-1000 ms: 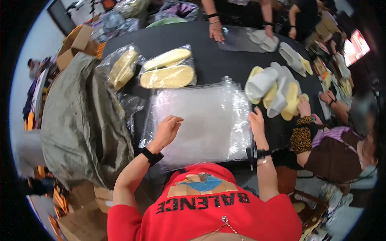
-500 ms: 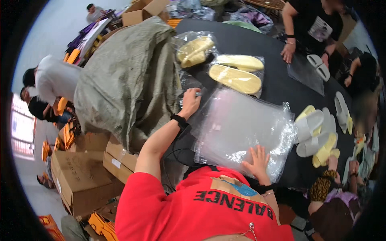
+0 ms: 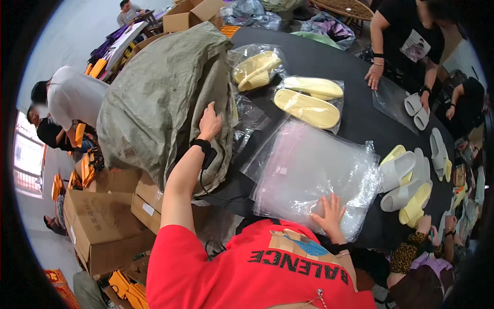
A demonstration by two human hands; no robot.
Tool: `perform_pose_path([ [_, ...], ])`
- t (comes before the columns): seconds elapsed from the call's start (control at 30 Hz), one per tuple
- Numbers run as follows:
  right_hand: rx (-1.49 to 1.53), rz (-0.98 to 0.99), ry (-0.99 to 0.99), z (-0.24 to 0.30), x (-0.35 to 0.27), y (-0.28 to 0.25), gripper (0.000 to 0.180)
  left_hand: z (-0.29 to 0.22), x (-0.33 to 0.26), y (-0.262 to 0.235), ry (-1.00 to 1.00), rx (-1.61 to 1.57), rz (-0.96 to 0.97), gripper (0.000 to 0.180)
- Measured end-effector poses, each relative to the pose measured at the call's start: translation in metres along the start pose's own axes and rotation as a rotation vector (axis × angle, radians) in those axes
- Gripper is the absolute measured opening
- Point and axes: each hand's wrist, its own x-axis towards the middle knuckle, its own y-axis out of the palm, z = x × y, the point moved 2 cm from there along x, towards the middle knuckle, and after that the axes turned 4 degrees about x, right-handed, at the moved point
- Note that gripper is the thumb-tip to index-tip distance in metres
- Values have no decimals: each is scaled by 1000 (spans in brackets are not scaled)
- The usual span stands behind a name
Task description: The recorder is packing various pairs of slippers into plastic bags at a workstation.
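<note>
Head view: spread, empty right hand (image 3: 330, 213) likely steadies plastic bags (image 3: 314, 165) at tabletop's (image 3: 355, 92) near edge.
Left hand (image 3: 210, 124) at woven sack (image 3: 149, 98); grip unclear.

My left hand (image 3: 210, 123) at the sack (image 3: 149, 98) on my left, my right hand (image 3: 330, 213) on the stack of plastic bags (image 3: 314, 165) before me, bagged slippers (image 3: 307, 107) on the table (image 3: 324, 59) behind the stack, loose slippers (image 3: 399, 172) right of it, cartons (image 3: 105, 219) at my left, this side of the sack

Cardboard box (image 3: 107, 226) lower left; window (image 3: 29, 157) far left; round tray (image 3: 347, 7) behind.
</note>
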Motion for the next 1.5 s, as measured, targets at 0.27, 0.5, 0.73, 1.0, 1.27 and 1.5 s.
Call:
perform_pose_path([
  [0.27,-11,-25,-21,-8,4,2,82,-109,14,80,312,-287,315,35],
  [0.5,-44,-48,-39,-10,3,6,80,-162,36,149,-16,-296,230,80],
  [0.73,-1,-6,15,-7,6,1,80,-169,76,188,-267,-478,364,96],
  [1.0,11,-44,16,-10,6,4,78,-208,89,169,-177,-1214,483,23],
  [1.27,-12,-163,-38,-15,2,8,69,-320,15,11,846,-667,222,18],
  [1.5,1573,-475,148,-72,12,-3,56,-252,-102,-21,1609,-282,272,15],
])
